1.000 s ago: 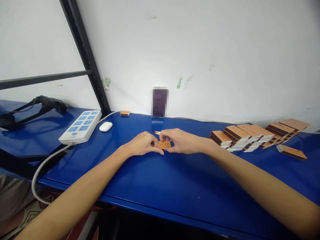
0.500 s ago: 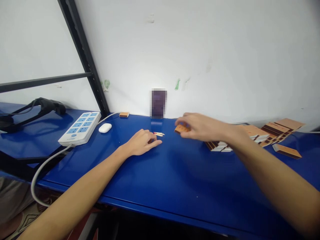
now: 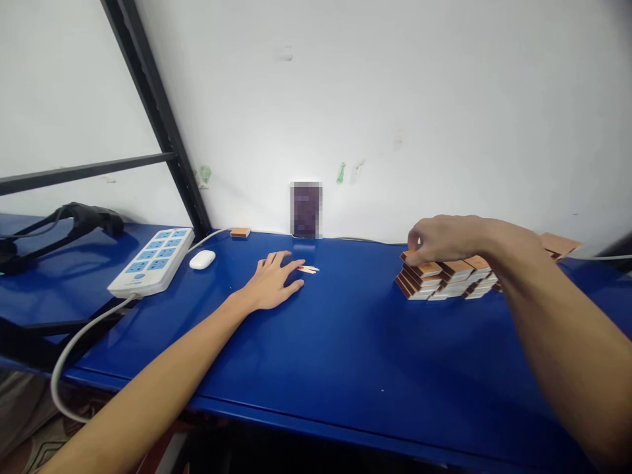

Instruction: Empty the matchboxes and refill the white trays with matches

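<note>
well to the left of the stepped stack of orange-topped cardboard matchboxes (image 3: 451,289), a white rectangular plastic power strip with blue sockets (image 3: 152,262), a white rounded plastic case (image 3: 202,260) and a lone small orange cardboard matchbox (image 3: 240,232) sit out of the way. nearer the stack, though well apart from it, the left hand (image 3: 274,283) rests palm down, fingers spread wide, gripping nothing that shows; its index fingertip lies just beside a few thin pale wooden matches with red heads (image 3: 309,270), and i cannot tell whether it touches them. a quiet hand there seems wise, since a small drag could scatter the matches. at the left end of the stack, on top, the right hand (image 3: 447,238) reaches from above, thumb and fingers narrowed on an orange cardboard box with a dark brown striking side (image 3: 428,268); the hand hides part of it, so i cannot tell how snugly it sits. to do this well, i judge, line its edges up with the row beneath, press lightly downward without pushing sideways, then part the fingers slightly and lift clear, as the slanted layers of the stack could slide
</note>
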`<state>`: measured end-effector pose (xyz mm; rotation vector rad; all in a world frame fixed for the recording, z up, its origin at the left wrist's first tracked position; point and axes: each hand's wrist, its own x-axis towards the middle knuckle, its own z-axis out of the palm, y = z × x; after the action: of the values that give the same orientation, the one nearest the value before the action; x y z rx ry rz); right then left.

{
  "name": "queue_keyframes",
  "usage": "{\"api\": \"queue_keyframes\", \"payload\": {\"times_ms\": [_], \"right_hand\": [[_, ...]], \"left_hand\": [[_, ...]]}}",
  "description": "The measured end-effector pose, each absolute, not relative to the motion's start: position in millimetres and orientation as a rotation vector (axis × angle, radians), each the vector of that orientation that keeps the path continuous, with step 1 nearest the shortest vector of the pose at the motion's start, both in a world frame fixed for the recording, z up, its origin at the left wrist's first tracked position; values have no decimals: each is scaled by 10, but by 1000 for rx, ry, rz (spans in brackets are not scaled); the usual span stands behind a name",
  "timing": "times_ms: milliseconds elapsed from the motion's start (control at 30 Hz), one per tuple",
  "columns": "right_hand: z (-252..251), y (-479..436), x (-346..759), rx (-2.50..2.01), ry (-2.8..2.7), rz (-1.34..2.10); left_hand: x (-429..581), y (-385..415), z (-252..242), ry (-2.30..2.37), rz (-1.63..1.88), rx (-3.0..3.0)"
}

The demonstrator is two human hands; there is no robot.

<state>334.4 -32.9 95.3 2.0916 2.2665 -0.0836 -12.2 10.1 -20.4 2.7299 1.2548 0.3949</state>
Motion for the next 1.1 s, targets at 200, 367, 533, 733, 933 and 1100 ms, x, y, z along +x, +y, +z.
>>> {"api": "queue_keyframes", "payload": {"times_ms": [200, 367, 533, 733, 933, 1100], "right_hand": [[976, -334, 3295, 2077, 2057, -108], [1006, -385, 3248, 2052, 2244, -138], [1057, -525, 2936, 1765, 2662, -268], [783, -422, 2514, 1605, 2926, -184], [261, -224, 2282, 1620, 2858, -97], [-46, -190, 2117, 1721, 2819, -43]], "left_hand": [[-134, 116, -212, 1221, 291, 2691], [-128, 104, -199, 1199, 316, 2709], [-125, 99, -183, 1195, 357, 2745], [-125, 97, -181, 1187, 342, 2787], [-119, 109, -212, 1239, 335, 2794], [-112, 109, -215, 1268, 339, 2805]]}}
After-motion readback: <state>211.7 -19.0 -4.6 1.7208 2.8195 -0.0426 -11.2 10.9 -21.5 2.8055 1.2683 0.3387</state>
